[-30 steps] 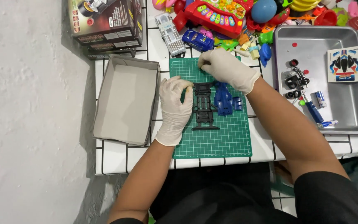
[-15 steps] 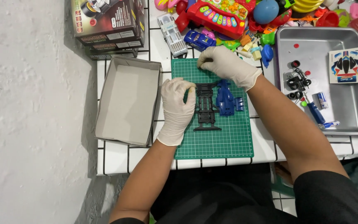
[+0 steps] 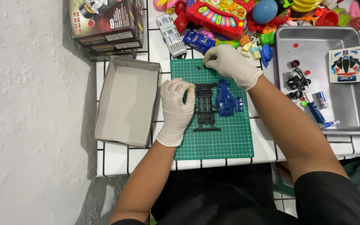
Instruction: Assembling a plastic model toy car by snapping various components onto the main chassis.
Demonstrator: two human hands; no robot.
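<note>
Head view: left hand [image 3: 176, 109] steadies the black toy-car chassis [image 3: 205, 106] on the green cutting mat [image 3: 217, 137], fingers on its left edge. Right hand [image 3: 230, 63] pinches a tiny dark part [image 3: 199, 66] near the mat's top. Chassis looks light, stiff, thin plastic; best held by the side rails. Blue body shell [image 3: 226, 100] lies beside it.

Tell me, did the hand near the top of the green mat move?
No. The right hand stays at the green mat's top edge, just above the blue car body.
</note>
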